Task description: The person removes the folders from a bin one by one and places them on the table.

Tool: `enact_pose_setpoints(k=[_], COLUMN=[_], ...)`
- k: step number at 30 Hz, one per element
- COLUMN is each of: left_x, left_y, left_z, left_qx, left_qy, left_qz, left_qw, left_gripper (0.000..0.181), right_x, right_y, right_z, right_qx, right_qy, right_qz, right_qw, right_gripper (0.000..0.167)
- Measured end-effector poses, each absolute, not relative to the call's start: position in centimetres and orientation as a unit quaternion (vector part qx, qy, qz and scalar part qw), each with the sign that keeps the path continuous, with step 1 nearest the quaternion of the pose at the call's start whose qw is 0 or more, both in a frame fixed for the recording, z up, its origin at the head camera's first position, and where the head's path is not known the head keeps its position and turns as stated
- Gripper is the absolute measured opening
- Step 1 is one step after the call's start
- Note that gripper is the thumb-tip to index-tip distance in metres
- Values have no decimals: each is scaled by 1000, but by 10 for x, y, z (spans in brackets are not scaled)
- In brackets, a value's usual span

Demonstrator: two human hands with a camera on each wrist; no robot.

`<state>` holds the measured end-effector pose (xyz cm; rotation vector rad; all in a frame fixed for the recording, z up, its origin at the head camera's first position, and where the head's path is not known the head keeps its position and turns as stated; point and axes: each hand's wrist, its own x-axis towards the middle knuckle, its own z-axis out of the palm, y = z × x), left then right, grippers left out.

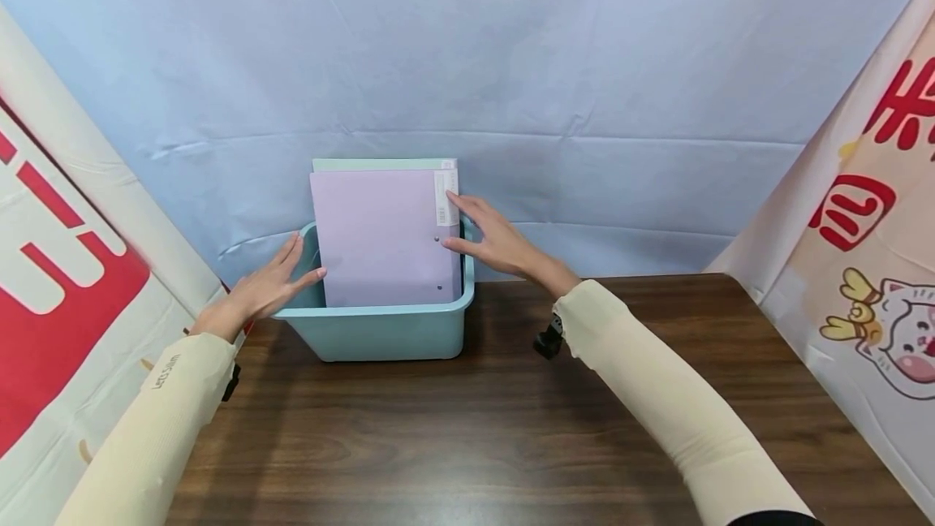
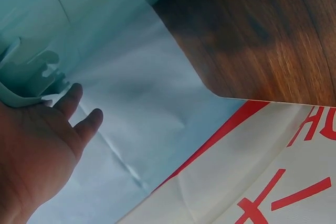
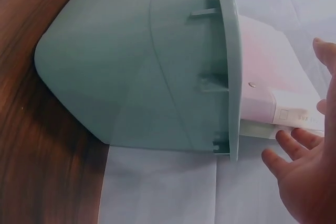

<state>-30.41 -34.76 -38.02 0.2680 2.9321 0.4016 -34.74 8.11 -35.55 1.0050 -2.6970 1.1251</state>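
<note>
A lilac binder (image 1: pixel 383 242) stands upright in a light blue plastic bin (image 1: pixel 380 335), with a mint green binder (image 1: pixel 380 163) behind it. My left hand (image 1: pixel 263 286) is at the bin's left rim, fingers extended, its thumb by the lilac binder's left edge. At the right edge of the binders is my right hand (image 1: pixel 500 242), fingers spread around the labelled corner; whether it touches them I cannot tell. The right wrist view shows the bin (image 3: pixel 131 66), the lilac binder (image 3: pixel 273 66) and my right hand (image 3: pixel 310 171). In the left wrist view my left hand (image 2: pixel 47 150) has loose fingers.
The bin stands near the back left of a dark wooden table (image 1: pixel 467 428). A pale blue cloth (image 1: pixel 511 88) hangs behind it. Printed cloths with red shapes hang at the left (image 1: pixel 58 282) and right (image 1: pixel 862 266).
</note>
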Motion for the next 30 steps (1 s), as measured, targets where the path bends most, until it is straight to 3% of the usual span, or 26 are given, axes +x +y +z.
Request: enact_pose_setpoints(k=[15,30], left_x=[-303,-303], left_y=[-347,-347], left_z=[-380,-382], left_qx=[87,88], left_qy=[983,982], left_qz=[142,146], left_qw=[82,80], left_gripper=[101,100], right_x=[-354,-360], right_y=[68,48], right_z=[-351,-345], right_qx=[317,341], right_qy=[-837,-833], right_qz=[444,435], right_qw=[30,12], right_gripper=[80,84])
